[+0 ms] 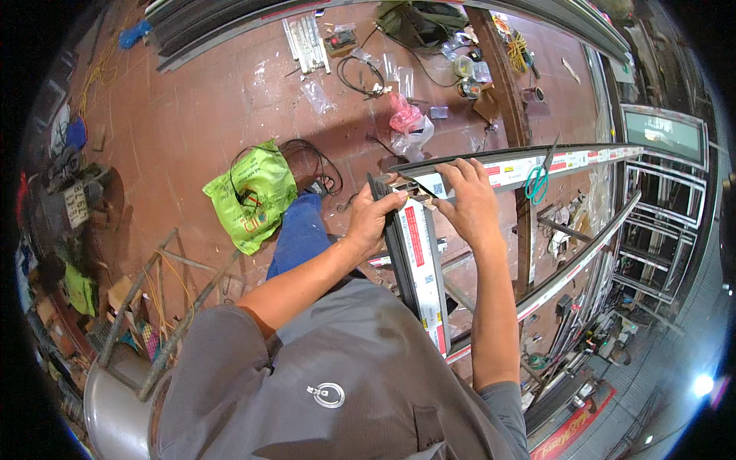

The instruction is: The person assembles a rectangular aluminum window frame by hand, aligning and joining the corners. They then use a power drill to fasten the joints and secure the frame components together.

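Before me is a dark metal frame with white and red printed film on its bars. My left hand (372,218) wraps round the corner end of the short frame bar (423,268), thumb pressed near the joint. Over the adjoining end of the long frame bar (502,170), my right hand (469,203) is closed, fingertips on its top and thumb by the corner. Small parts at the joint (410,186) are partly covered by my fingers. Scissors (538,182) with teal handles rest across the long bar, to the right of my right hand.
A green plastic bag (253,195) and black cable (326,165) lie on the tiled floor. Further off are a pink bag (404,115), white strips (305,44) and a dark green bag (418,27). Metal frames (659,245) stand at right; a steel drum (119,414) is lower left.
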Tool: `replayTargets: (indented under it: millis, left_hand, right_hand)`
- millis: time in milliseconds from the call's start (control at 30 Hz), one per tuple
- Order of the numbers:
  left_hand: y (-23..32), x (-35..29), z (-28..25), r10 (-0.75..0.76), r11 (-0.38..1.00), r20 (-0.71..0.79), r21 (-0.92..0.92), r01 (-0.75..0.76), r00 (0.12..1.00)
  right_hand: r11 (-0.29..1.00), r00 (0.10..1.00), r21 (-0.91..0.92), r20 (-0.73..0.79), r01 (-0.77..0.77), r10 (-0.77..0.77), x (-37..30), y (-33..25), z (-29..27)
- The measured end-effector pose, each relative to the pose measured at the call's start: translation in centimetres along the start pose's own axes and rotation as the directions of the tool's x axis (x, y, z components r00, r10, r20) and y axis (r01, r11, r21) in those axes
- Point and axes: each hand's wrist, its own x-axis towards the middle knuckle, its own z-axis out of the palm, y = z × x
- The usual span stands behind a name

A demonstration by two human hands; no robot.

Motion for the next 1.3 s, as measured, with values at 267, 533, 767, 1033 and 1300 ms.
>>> replayTargets:
  millis: [267,533,767,1033,1300]
  left_hand:
    - [-0.3,0.2,-0.2,0.008,0.999,0.032,0.045,-0.009,0.999]
    - [0.0,0.6,0.3,-0.012,0.995,0.061,0.104,0.006,0.998]
    - [0.0,0.4,0.2,0.004,0.991,0.088,0.132,-0.016,0.996]
    - [-0.1,0.4,-0.4,0.002,0.991,0.067,0.132,-0.011,0.998]
    - [0.7,0.2,0.0,-0.006,0.985,0.07,0.174,-0.007,0.998]
  right_hand:
    - [1.0,1.0,-0.013,-0.002,-0.001,0.001,0.0,-0.3,0.0]
    - [0.999,0.999,-0.042,0.005,0.033,-0.033,0.2,-0.1,-0.3]
    - [1.0,0.999,-0.014,0.039,0.01,-0.009,0.0,-0.2,-0.6]
    - [0.994,0.996,0.11,0.082,0.015,-0.024,0.6,0.7,-1.1]
    - [0.994,0.997,0.11,0.073,-0.012,0.004,0.7,0.1,-0.5]
